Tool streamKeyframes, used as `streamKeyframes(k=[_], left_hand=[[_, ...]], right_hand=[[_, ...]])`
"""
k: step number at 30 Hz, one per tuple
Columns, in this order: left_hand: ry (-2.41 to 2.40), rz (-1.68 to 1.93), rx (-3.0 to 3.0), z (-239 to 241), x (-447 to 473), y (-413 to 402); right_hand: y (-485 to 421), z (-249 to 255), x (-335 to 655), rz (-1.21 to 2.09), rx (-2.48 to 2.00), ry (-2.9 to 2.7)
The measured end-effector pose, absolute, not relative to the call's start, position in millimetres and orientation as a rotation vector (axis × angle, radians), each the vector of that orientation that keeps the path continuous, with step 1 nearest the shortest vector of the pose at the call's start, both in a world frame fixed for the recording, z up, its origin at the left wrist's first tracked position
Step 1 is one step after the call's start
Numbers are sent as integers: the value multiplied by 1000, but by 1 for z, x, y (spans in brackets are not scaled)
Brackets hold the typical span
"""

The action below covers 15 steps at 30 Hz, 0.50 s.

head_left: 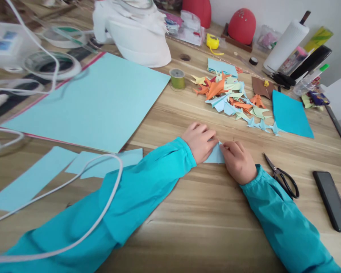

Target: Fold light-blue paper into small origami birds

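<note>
A small piece of light blue paper [215,156] lies on the wooden table between my hands, with fold lines faintly visible. My left hand [200,142] rests over its left side, fingers bent and thumb against the paper. At its right edge, my right hand [239,161] is closed, thumb and forefinger pinching the paper. Both hands cover part of the sheet. Black-handled scissors [284,180] lie right of my right hand. Beyond my hands is a pile of folded paper cranes [226,93] in orange, blue, yellow and green.
A large light blue sheet [102,102] lies left, with cut paper strips [34,178] nearer. A white cable [118,178] loops across my left sleeve. A thread spool [177,79], bright blue paper [291,113] and a phone [332,201] are also on the table.
</note>
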<state>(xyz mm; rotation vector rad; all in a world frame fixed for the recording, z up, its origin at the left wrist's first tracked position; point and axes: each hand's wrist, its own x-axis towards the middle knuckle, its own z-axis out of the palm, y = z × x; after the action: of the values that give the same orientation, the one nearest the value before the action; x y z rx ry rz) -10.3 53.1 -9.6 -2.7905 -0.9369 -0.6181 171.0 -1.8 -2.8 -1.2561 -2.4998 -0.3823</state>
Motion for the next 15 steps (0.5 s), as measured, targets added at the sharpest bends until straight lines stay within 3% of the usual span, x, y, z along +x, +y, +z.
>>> streamKeyframes(k=[15], left_hand=[[-903,-606,-2719,-9,-9,53]], right_hand=[[-4,0,166,-443,-1294,-2539]])
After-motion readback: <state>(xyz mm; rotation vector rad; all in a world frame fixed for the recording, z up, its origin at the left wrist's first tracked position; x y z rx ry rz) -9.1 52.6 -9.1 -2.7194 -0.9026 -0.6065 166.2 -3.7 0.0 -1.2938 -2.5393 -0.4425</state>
